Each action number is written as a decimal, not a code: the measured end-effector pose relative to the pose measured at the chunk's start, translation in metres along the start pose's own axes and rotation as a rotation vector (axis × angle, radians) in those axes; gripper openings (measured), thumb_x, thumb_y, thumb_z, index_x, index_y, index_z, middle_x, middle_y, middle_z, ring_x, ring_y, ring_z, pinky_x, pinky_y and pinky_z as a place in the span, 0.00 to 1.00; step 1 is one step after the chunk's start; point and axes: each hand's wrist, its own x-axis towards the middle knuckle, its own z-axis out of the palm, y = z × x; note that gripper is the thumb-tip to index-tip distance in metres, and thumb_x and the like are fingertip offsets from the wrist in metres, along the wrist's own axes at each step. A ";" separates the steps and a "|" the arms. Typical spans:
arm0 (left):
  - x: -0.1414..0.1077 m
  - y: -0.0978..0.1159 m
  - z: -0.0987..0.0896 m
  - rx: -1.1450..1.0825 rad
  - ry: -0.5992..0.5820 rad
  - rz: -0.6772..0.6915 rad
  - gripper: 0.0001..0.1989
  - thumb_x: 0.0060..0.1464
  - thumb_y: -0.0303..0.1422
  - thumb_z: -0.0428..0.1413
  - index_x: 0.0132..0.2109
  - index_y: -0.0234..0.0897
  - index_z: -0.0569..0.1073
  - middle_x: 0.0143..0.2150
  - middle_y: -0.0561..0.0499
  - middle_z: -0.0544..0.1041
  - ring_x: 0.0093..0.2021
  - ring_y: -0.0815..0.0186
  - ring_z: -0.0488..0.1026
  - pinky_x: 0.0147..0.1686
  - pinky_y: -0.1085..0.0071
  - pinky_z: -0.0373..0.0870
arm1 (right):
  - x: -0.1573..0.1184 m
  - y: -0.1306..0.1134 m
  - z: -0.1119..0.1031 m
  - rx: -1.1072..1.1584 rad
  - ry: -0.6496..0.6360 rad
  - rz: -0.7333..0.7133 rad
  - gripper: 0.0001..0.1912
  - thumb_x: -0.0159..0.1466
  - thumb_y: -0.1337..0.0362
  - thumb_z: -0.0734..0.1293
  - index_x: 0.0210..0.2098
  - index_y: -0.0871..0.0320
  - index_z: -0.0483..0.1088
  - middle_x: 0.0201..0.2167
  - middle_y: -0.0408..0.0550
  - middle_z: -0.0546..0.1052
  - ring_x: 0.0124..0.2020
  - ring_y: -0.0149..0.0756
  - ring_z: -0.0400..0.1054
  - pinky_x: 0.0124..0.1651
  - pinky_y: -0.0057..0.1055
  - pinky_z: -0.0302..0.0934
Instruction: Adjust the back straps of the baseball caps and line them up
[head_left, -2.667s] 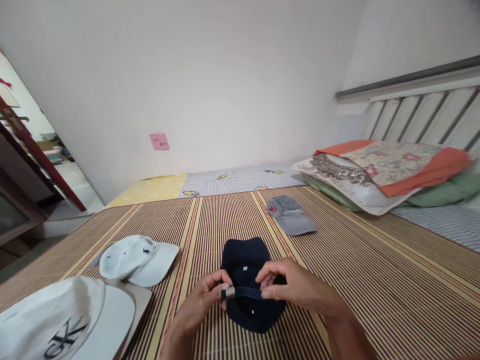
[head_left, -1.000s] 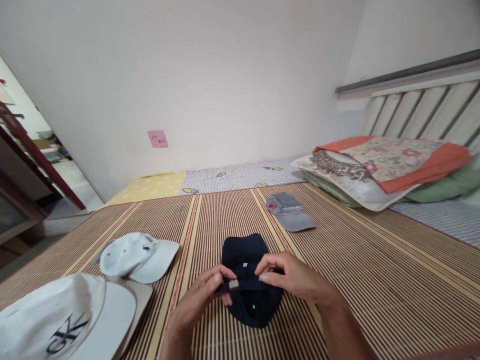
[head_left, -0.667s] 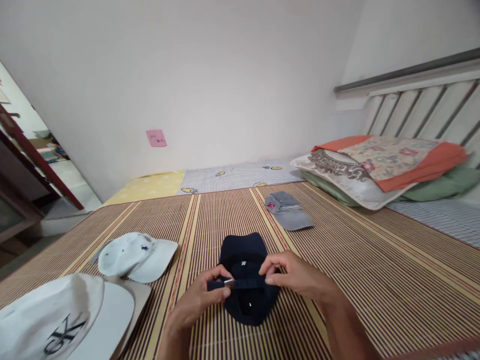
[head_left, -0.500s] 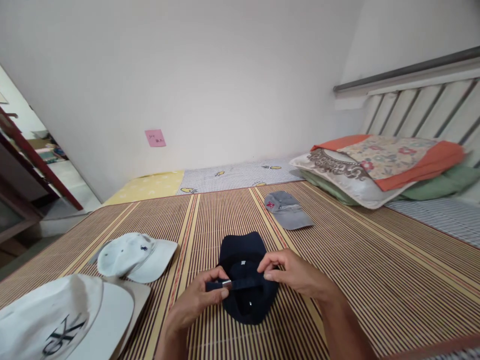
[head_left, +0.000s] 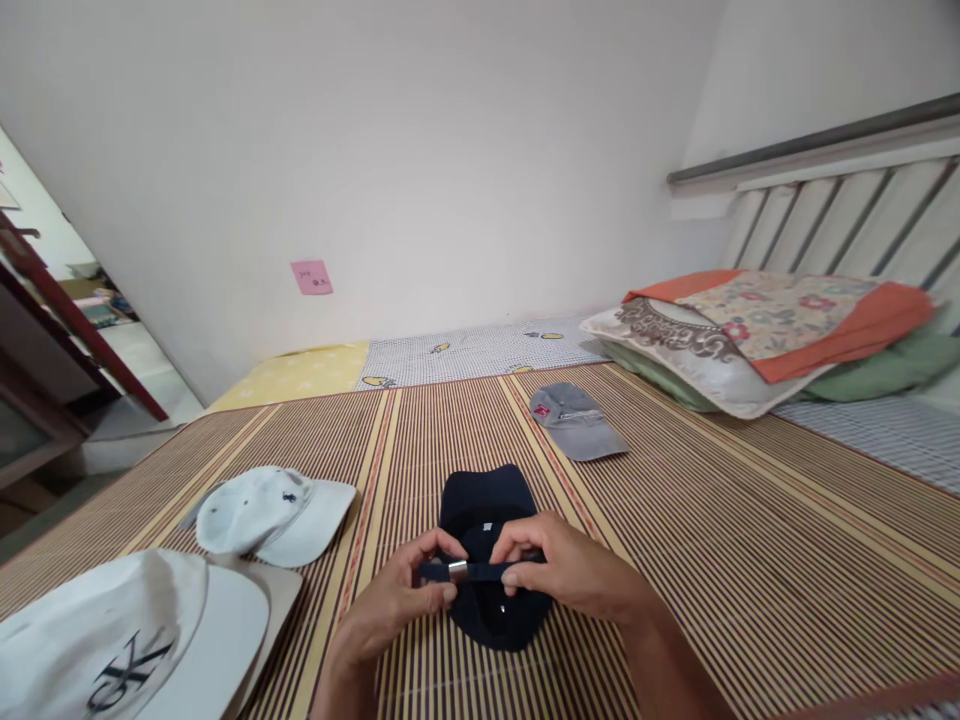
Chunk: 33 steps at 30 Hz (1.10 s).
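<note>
A navy baseball cap [head_left: 491, 495] lies upside down on the striped mat, its brim pointing away from me and its inside showing. Across its back opening runs the dark adjuster strap [head_left: 480, 571] with a silver metal buckle [head_left: 457, 571]. Just left of the buckle, my left hand [head_left: 401, 585] pinches the strap between thumb and fingers. My right hand [head_left: 559, 565] pinches the same strap on the right of the buckle, in front of the cap's inner side. The strap's far ends are partly hidden by my fingers.
On the left lie a pale cap [head_left: 255, 510] with a small dark logo and a larger white cap [head_left: 90, 620] with black letters. A grey cap [head_left: 574, 420] rests farther back. Pillows [head_left: 787, 310] are piled at the right, by the wall [head_left: 487, 180].
My right hand has moved left along the strap and now pinches it near the buckle. My left hand still holds its part; the cap has barely moved.
</note>
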 end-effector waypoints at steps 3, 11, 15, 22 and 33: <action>0.000 0.000 0.000 -0.003 -0.011 -0.006 0.21 0.50 0.44 0.70 0.45 0.38 0.74 0.29 0.57 0.70 0.28 0.71 0.61 0.29 0.74 0.56 | 0.000 -0.002 0.000 -0.004 0.011 0.001 0.09 0.60 0.72 0.67 0.35 0.57 0.80 0.30 0.44 0.84 0.34 0.35 0.77 0.38 0.29 0.62; 0.003 -0.010 -0.004 -0.015 0.022 0.022 0.16 0.56 0.46 0.66 0.40 0.37 0.76 0.22 0.58 0.70 0.23 0.72 0.62 0.26 0.75 0.56 | 0.002 0.001 0.001 -0.004 0.001 0.009 0.08 0.64 0.69 0.67 0.37 0.57 0.79 0.29 0.46 0.84 0.33 0.36 0.77 0.36 0.29 0.62; 0.005 -0.008 0.000 -0.042 0.040 0.001 0.16 0.54 0.45 0.68 0.35 0.36 0.79 0.23 0.57 0.70 0.19 0.75 0.60 0.22 0.76 0.53 | 0.003 0.003 0.002 0.009 -0.009 -0.007 0.08 0.64 0.69 0.67 0.37 0.58 0.80 0.28 0.45 0.84 0.32 0.35 0.76 0.35 0.29 0.61; 0.007 -0.003 0.003 -0.038 0.040 -0.025 0.20 0.51 0.50 0.68 0.33 0.35 0.80 0.25 0.54 0.74 0.18 0.76 0.61 0.19 0.77 0.54 | 0.004 0.006 0.002 0.014 -0.004 -0.014 0.08 0.63 0.70 0.67 0.37 0.57 0.80 0.28 0.45 0.84 0.32 0.35 0.76 0.36 0.29 0.61; 0.003 -0.008 -0.001 -0.064 -0.018 0.080 0.30 0.53 0.58 0.63 0.48 0.35 0.78 0.26 0.54 0.71 0.23 0.71 0.66 0.24 0.76 0.59 | 0.004 0.006 0.002 0.016 -0.015 -0.001 0.07 0.64 0.69 0.67 0.38 0.57 0.79 0.29 0.45 0.84 0.33 0.36 0.77 0.36 0.29 0.61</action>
